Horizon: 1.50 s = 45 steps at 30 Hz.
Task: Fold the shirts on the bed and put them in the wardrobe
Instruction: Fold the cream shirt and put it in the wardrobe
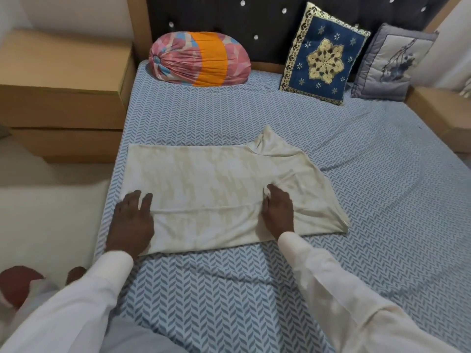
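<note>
Shirt (216, 189), cream with a faint tan print, is spread flat across the middle of the bed (382, 200), on a blue herringbone sheet. A lengthwise fold is seen along its near part, and one sleeve is turned up at the far edge.

The left grip (132, 220) is laid flat on the shirt's near left corner, fingers spread and pressed on the cloth. The right grip (277, 212) is set on the shirt further right, its fingers bent and closed on a small bunch of cloth.

Both arms are covered by white long sleeves.

At the head of the bed, well apart from the shirt, a pink and orange bolster (198, 62), a blue embroidered cushion (323, 54) and a grey cushion (392, 64) are leaned against a dark buttoned headboard (267, 19). Stacked cardboard boxes (61, 80) are placed just beside the bed's left edge, and another box (443, 113) is seen at its right edge.
</note>
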Available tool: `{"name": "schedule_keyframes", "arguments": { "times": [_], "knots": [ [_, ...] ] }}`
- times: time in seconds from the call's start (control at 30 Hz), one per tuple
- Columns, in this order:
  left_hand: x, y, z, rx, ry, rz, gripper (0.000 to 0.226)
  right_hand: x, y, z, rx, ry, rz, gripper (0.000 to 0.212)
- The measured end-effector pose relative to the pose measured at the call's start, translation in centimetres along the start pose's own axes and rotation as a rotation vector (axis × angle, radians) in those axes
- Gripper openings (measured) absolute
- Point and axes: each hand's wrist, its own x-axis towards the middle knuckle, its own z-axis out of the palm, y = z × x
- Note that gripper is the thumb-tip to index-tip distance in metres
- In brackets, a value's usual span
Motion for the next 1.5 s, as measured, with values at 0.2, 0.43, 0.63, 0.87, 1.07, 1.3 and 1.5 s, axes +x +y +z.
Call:
{"name": "schedule_keyframes", "arguments": {
  "times": [0.2,0.43,0.63,0.87,1.07,1.3,1.5],
  "knots": [
    [-4.6,2.4,3.9,-0.011,-0.189,-0.075,0.079,-4.4,2.3,0.6,-0.109,-0.015,-0.191,0.049],
    [-4.6,2.6,3.8,0.053,-0.205,-0.157,0.084,-3.9,10.7,-5.8,-0.011,0.214,0.648,0.042],
    [-4.6,2.6,3.8,0.054,-0.235,-0.159,0.085,-4.2,15.0,-8.4,0.097,0.212,0.895,0.027],
    [-4.6,2.6,3.6,0.045,-0.266,-0.151,0.088,-2.9,17.6,-9.3,0.152,0.060,0.893,0.014],
    [-4.4,2.7,3.6,0.048,-0.268,-0.155,0.090,-1.1,21.6,-10.3,0.073,-0.005,0.900,0.020],
    [-4.4,2.7,3.7,0.049,-0.264,-0.160,0.090,-1.5,15.4,-10.0,0.054,0.203,0.693,0.017],
    [-4.8,2.5,3.3,0.025,-0.223,-0.143,0.084,-1.1,15.6,-8.7,-0.041,-0.084,0.716,0.028]
  ]
}}
